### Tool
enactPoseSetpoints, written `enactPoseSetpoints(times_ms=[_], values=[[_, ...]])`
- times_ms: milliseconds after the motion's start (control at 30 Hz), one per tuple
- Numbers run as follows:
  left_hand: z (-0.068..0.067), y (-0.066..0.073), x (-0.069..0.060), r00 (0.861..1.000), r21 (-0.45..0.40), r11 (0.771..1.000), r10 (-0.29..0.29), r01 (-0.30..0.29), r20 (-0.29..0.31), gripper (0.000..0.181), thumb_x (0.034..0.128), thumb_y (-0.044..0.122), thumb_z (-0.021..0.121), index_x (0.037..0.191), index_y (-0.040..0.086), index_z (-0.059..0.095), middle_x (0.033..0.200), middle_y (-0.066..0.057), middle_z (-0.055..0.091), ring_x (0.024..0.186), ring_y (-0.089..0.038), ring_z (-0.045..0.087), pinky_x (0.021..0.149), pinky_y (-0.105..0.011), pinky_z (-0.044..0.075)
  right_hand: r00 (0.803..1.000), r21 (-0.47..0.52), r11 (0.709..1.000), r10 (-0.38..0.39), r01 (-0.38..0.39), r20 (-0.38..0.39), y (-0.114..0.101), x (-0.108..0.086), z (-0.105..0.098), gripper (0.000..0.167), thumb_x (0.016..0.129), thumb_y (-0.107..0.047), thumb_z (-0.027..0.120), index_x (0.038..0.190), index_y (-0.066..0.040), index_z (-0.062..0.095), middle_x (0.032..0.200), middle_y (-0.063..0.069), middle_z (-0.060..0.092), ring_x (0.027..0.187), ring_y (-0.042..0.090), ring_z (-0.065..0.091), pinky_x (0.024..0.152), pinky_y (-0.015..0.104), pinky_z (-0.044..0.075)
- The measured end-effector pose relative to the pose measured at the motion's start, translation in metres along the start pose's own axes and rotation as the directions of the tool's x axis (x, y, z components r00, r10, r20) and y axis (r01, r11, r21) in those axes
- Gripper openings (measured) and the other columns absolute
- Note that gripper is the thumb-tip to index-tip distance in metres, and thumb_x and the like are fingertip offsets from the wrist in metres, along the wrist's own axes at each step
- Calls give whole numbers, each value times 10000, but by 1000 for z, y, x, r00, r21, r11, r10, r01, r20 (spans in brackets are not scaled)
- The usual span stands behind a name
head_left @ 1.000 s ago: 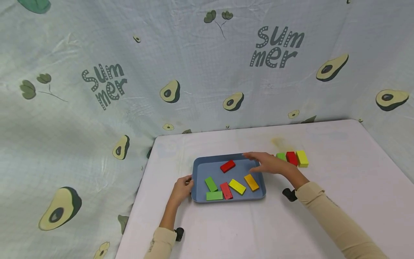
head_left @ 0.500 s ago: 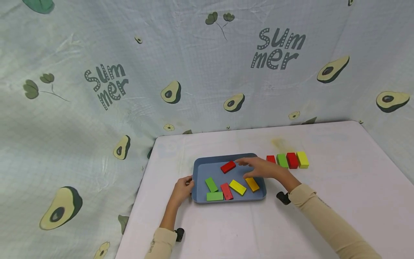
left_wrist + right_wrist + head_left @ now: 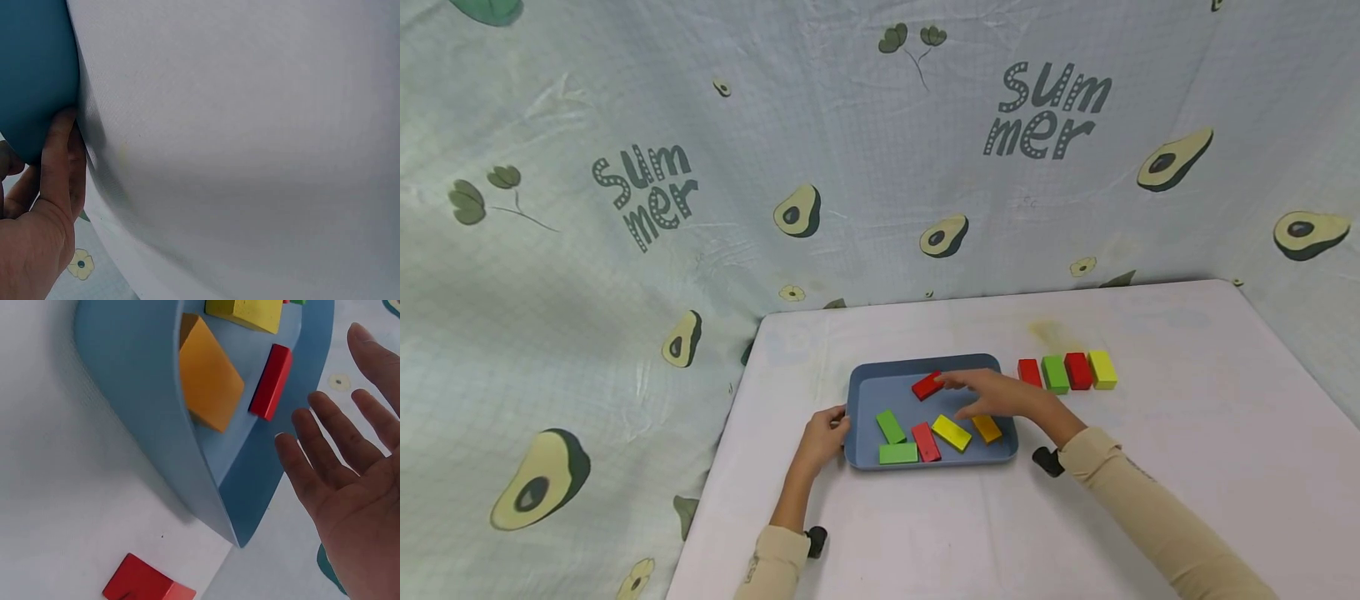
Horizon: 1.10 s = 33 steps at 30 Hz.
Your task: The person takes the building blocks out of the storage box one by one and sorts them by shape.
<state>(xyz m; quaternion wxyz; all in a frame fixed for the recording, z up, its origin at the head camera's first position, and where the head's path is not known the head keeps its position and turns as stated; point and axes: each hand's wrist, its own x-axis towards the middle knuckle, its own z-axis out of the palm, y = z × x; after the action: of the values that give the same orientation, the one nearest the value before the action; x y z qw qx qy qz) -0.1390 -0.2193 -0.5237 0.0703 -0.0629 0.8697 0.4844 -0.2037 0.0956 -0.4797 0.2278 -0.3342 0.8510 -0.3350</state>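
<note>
My left hand [image 3: 820, 437] grips the left edge of the blue tray [image 3: 868, 396]; in the left wrist view the fingers and thumb of that hand [image 3: 47, 212] pinch the tray rim [image 3: 44, 75]. Over the tray's right part, my right hand [image 3: 1003, 394] is held with its fingers spread and nothing in them, its fingertips by a red block [image 3: 927, 387]. An orange block [image 3: 987, 429] is partly hidden below it. A yellow block [image 3: 951, 433], another red block [image 3: 926, 442] and two green blocks [image 3: 891, 427] lie nearer the front.
Right of the tray, a row of blocks stands on the white table [image 3: 1195, 400]: red [image 3: 1029, 372], green [image 3: 1055, 374], red [image 3: 1078, 372] and yellow [image 3: 1102, 370]. A patterned cloth [image 3: 850, 150] hangs behind the table.
My right hand has moved left and slightly down over the tray, towards the upper red block, uncovering the red block outside. My left hand has stayed at the tray's edge.
</note>
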Motion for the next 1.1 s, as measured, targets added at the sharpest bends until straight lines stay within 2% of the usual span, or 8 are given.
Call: enactPoseSetpoints(times_ms=[300,600,767,1100], values=[[0,-2,1,1000,-16,1000,4,-4,9,377,944,77,505,1283,-88,517,1132,-207,606,972,-281,607,636,-312,536,999,-84,996,-18,21,30,-5,8,12,547,846,-213,710,1357,-171,521,1350,54,498,1211,271,446,943,493,409],[-1,-3,-1,1000,-14,1000,17,-17,4,367,942,72,508,1274,-82,529,1113,-191,610,964,-275,609,626,-302,534,997,-71,997,-23,28,69,-6,17,27,559,843,-217,713,1363,-165,513,1363,9,481,1228,233,421,969,446,390],[-1,-3,-1,1000,-14,1000,14,-14,0,368,945,78,509,1275,-81,529,1121,-190,609,975,-275,607,637,-298,533,995,-115,992,-39,50,94,-12,23,31,553,842,-221,717,1357,-176,520,1382,-13,463,1225,202,418,975,411,391],[-1,-3,-1,1000,-22,1000,21,-21,2,365,948,78,506,1273,-85,528,1126,-197,610,981,-283,604,635,-304,534,989,-164,985,-24,48,143,-17,31,39,553,832,-252,730,1348,-212,535,1345,-37,488,1206,161,413,974,357,399]])
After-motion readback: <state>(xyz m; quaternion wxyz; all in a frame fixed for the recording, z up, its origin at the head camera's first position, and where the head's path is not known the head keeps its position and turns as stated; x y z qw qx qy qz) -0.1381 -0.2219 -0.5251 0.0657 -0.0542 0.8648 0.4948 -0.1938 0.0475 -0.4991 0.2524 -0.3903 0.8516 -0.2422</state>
